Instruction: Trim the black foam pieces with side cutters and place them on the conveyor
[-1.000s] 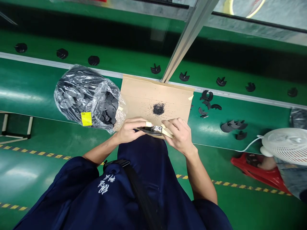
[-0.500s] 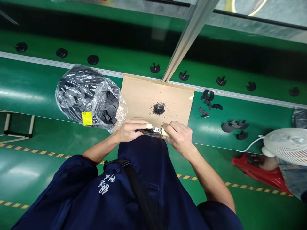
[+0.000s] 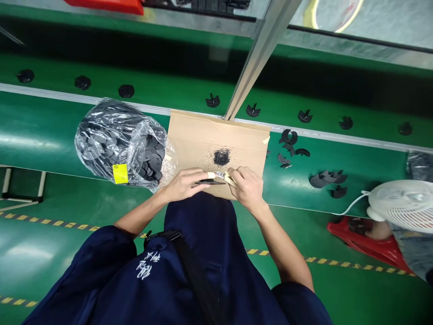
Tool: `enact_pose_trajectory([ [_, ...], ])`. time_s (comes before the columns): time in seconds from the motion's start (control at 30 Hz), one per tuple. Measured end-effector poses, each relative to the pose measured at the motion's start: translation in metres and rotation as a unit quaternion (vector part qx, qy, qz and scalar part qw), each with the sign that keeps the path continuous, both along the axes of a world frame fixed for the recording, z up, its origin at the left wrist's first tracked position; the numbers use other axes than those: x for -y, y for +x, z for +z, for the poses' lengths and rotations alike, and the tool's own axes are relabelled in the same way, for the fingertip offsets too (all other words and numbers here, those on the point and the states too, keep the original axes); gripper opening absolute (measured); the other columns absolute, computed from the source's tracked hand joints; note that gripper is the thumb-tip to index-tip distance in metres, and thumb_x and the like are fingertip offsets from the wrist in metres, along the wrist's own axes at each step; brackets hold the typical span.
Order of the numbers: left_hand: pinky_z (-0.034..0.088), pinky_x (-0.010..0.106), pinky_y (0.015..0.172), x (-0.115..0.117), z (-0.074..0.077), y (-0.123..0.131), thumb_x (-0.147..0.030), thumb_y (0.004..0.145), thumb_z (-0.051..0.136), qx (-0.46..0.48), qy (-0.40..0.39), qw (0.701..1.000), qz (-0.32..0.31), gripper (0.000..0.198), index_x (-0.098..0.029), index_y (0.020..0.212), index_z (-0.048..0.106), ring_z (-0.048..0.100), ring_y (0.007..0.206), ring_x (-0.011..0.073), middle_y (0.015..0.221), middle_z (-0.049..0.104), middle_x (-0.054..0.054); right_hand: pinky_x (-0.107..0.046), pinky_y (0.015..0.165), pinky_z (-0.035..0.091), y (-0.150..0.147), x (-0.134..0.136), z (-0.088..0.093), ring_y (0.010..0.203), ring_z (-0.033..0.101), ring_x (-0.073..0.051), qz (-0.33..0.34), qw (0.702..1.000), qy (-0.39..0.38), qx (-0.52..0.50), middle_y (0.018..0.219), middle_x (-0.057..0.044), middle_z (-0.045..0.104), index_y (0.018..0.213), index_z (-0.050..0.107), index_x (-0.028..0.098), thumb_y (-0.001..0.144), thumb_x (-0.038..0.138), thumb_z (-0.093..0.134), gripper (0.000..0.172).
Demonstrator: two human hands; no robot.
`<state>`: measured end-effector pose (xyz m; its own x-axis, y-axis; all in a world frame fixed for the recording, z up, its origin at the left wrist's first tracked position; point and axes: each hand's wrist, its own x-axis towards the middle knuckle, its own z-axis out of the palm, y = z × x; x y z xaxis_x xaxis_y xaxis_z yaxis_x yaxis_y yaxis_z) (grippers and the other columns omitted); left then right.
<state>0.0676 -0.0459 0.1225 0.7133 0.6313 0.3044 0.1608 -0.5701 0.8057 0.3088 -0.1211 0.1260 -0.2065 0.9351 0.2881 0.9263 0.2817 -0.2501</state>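
Mostly hidden — silver tool [image 3: 220, 174] in right hand [image 3: 248, 186], grip closed; left hand [image 3: 182, 185] pinches black piece [image 3: 211, 182], seen edge-on.

Shiny metal tool head [image 3: 220, 174], matt cardboard sheet [image 3: 191, 137]; glossy plastic bag [image 3: 113, 126]

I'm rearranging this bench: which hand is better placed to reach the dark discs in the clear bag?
Likely the left hand: the clear bag lies on that side, closer to it. It holds a dark piece, though; the right hand, farther off, holds a small silvery piece.
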Motion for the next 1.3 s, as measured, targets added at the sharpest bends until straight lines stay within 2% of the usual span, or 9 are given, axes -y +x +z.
enact_pose_trajectory([
  [0.1, 0.060, 0.033, 0.093, -0.014, -0.039, 0.016, -0.026, 0.095, 0.068, -0.031, -0.040, 0.999, 0.008, 0.034, -0.018, 0.128, 0.070, 0.074, 0.104, 0.0203, 0.115, 0.077, 0.012, -0.031, 0.071, 0.037, 0.004, -0.015, -0.033, 0.082, 0.056, -0.021, -0.032, 0.995, -0.099, 0.000, 0.087, -0.008, 0.068, 0.109, 0.070, 0.018, 0.101, 0.027, 0.052, 0.022],
  [0.2, 0.057, 0.039, 0.101, -0.034, -0.080, 0.036, -0.027, 0.091, 0.070, -0.089, -0.162, 0.983, 0.016, 0.030, -0.017, 0.119, 0.074, 0.073, 0.113, 0.0256, 0.121, 0.077, 0.013, -0.032, 0.080, 0.040, 0.007, -0.029, -0.066, 0.095, 0.059, -0.025, -0.085, 0.969, -0.229, -0.017, 0.101, -0.012, 0.070, 0.113, 0.069, 0.016, 0.098, 0.024, 0.056, 0.022],
  [0.27, 0.057, 0.039, 0.103, -0.047, -0.099, 0.047, -0.029, 0.088, 0.072, -0.121, -0.219, 0.968, 0.023, 0.028, -0.016, 0.113, 0.076, 0.074, 0.111, 0.0272, 0.118, 0.078, 0.013, -0.034, 0.083, 0.042, 0.009, -0.030, -0.083, 0.097, 0.060, -0.026, -0.096, 0.967, -0.237, -0.016, 0.104, -0.014, 0.071, 0.114, 0.069, 0.014, 0.096, 0.025, 0.059, 0.023],
  [0.4, 0.060, 0.039, 0.095, -0.076, -0.121, 0.050, -0.035, 0.091, 0.066, -0.155, -0.216, 0.960, 0.085, 0.033, -0.010, 0.110, 0.075, 0.076, 0.100, 0.0273, 0.108, 0.080, 0.014, -0.036, 0.086, 0.044, 0.018, -0.011, -0.106, 0.098, 0.061, -0.028, -0.128, 0.965, -0.229, -0.019, 0.108, -0.016, 0.071, 0.120, 0.067, 0.013, 0.097, 0.031, 0.057, 0.030],
  [0.63, 0.055, 0.042, 0.098, -0.182, -0.121, 0.036, -0.051, 0.107, 0.027, -0.258, -0.151, 0.915, 0.269, 0.063, -0.007, 0.105, 0.072, 0.073, 0.108, 0.0326, 0.105, 0.077, 0.020, -0.043, 0.088, 0.047, 0.030, 0.020, -0.135, 0.103, 0.058, -0.032, -0.190, 0.956, -0.221, -0.029, 0.115, -0.019, 0.068, 0.123, 0.067, 0.014, 0.099, 0.036, 0.051, 0.036],
  [0.73, 0.049, 0.044, 0.105, -0.232, -0.109, 0.041, -0.040, 0.108, 0.025, -0.307, -0.095, 0.902, 0.289, 0.055, -0.007, 0.111, 0.069, 0.068, 0.117, 0.0336, 0.115, 0.073, 0.024, -0.046, 0.095, 0.047, 0.029, 0.026, -0.146, 0.110, 0.057, -0.033, -0.202, 0.957, -0.206, -0.033, 0.117, -0.018, 0.066, 0.126, 0.067, 0.016, 0.099, 0.035, 0.052, 0.036],
  [0.83, 0.041, 0.051, 0.114, -0.268, -0.099, 0.047, -0.027, 0.102, 0.041, -0.360, -0.039, 0.895, 0.260, 0.038, -0.006, 0.126, 0.061, 0.057, 0.131, 0.0373, 0.133, 0.063, 0.027, -0.048, 0.104, 0.045, 0.027, 0.034, -0.156, 0.118, 0.055, -0.033, -0.202, 0.960, -0.188, -0.043, 0.120, -0.018, 0.064, 0.131, 0.064, 0.014, 0.099, 0.032, 0.050, 0.039],
  [1.03, 0.034, 0.056, 0.119, -0.304, -0.102, 0.065, -0.019, 0.089, 0.060, -0.457, 0.023, 0.872, 0.173, 0.043, -0.010, 0.131, 0.060, 0.048, 0.137, 0.0409, 0.138, 0.059, 0.024, -0.055, 0.112, 0.044, 0.019, 0.049, -0.183, 0.130, 0.051, -0.035, -0.227, 0.958, -0.150, -0.091, 0.127, -0.019, 0.061, 0.137, 0.061, 0.015, 0.101, 0.030, 0.043, 0.043],
  [1.3, 0.053, 0.052, 0.101, -0.321, -0.137, 0.159, -0.025, 0.101, 0.050, -0.431, -0.014, 0.883, 0.187, 0.035, -0.012, 0.132, 0.062, 0.063, 0.122, 0.0376, 0.133, 0.059, 0.024, -0.055, 0.112, 0.047, 0.018, 0.055, -0.191, 0.135, 0.052, -0.035, -0.229, 0.957, -0.143, -0.107, 0.129, -0.018, 0.063, 0.141, 0.058, 0.017, 0.103, 0.033, 0.042, 0.044],
])
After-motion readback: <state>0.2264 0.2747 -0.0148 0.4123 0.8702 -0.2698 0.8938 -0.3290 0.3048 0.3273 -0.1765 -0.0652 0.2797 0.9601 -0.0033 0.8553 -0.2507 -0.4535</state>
